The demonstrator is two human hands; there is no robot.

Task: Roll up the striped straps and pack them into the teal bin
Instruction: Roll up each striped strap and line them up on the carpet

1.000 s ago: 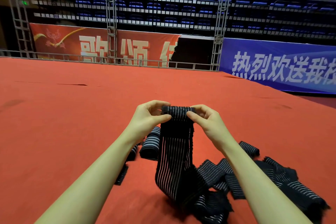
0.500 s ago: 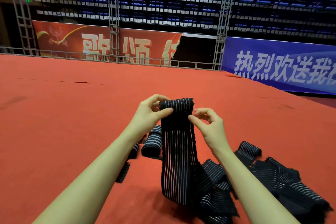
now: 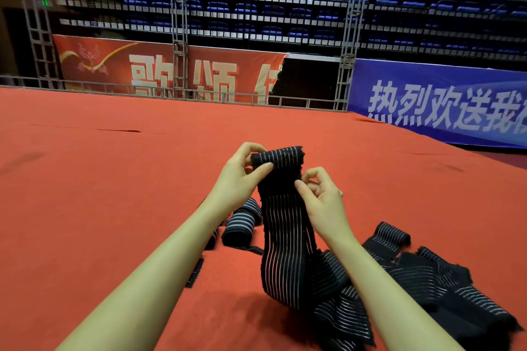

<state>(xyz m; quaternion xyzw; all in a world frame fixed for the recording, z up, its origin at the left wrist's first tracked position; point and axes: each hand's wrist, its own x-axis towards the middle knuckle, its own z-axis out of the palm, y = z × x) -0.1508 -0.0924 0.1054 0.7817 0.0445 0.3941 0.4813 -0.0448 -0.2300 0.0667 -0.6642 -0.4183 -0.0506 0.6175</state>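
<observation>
Strap (image 3: 285, 225) top end lifted higher than a second ago, folded end now standing above left hand (image 3: 239, 177). Right hand (image 3: 322, 202) dropped from the top edge, thumb now pressing strap's right edge lower down. Camera view tilted slightly down.

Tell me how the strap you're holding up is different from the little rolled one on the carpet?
The held strap hangs long, only its top curled over; the rolled strap is a tight bundle. Left hand and right hand pinch the held one; the rolled one lies untouched on the red carpet. Both are black with white stripes.
</observation>
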